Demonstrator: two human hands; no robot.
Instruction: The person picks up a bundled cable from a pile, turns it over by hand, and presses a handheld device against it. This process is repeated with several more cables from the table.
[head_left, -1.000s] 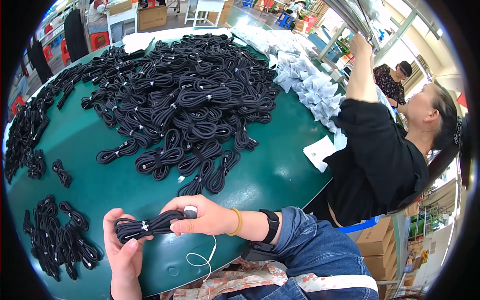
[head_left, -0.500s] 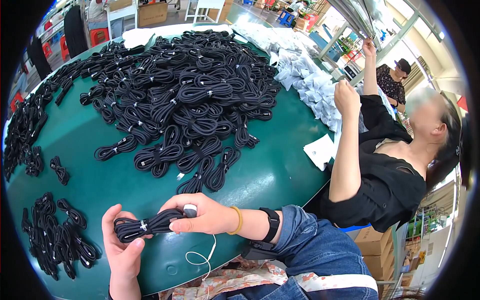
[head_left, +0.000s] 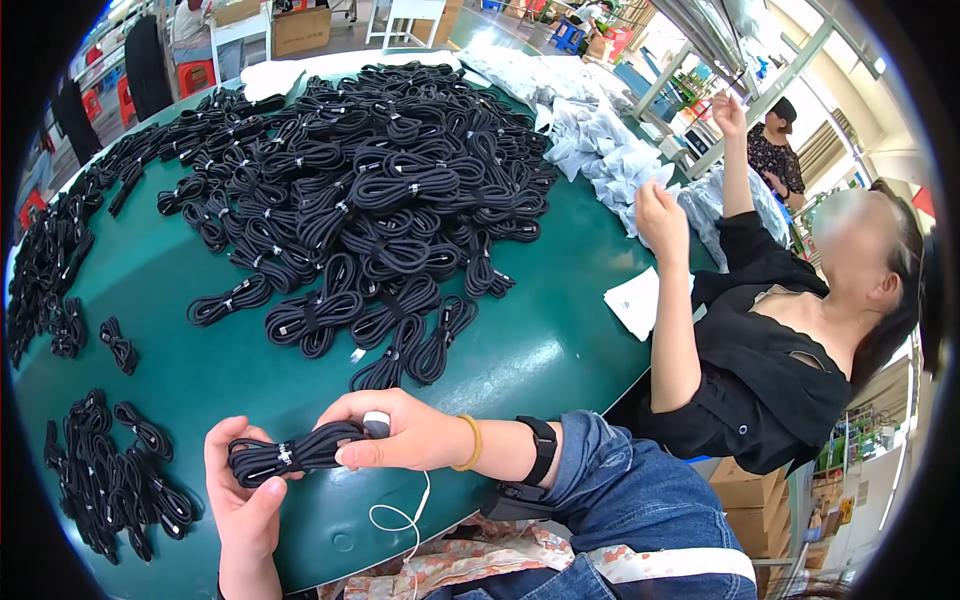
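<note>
Between my two hands, just over the near edge of the table, is a coiled black cable [head_left: 300,452] with a small tie with white print round its middle. My left hand [head_left: 246,490] grips the coil's left end, thumb in front and fingers behind. The right end is pinched by my right hand [head_left: 395,430], which also has a small white-and-grey piece [head_left: 377,424] by its thumb and index finger. A thin white wire [head_left: 425,495] hangs down below that hand. Further out lies a big heap of similar coiled cables [head_left: 400,190].
A smaller pile of coils [head_left: 120,470] lies at the left on the green table [head_left: 540,330]. White papers [head_left: 635,303] and many clear plastic bags [head_left: 600,150] are along the right side. A co-worker in black [head_left: 770,350] sits at the right with both arms raised.
My hands and the cable have barely moved. The co-worker at the right has lowered both hands slightly and brought them leftward.
</note>
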